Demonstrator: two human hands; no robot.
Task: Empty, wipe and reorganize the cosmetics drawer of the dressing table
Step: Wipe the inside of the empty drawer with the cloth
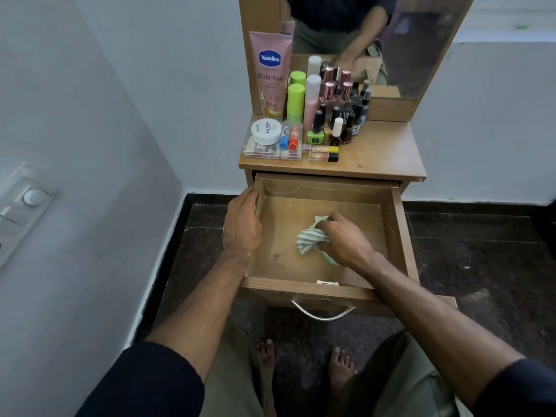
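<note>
The wooden drawer of the dressing table is pulled out, and only a cloth lies inside it. My right hand grips a bunched green-and-white striped cloth against the drawer's floor, near the middle. My left hand rests on the drawer's left wall, fingers curled over its rim. On the tabletop stand the cosmetics: a pink Vaseline tube, green-capped bottles, several nail polish bottles, a white jar on a clear box, and lip balms.
A mirror rises behind the tabletop and reflects the person. A white wall with a switch plate is close on the left. The drawer's metal handle faces me above my bare feet on the dark stone floor.
</note>
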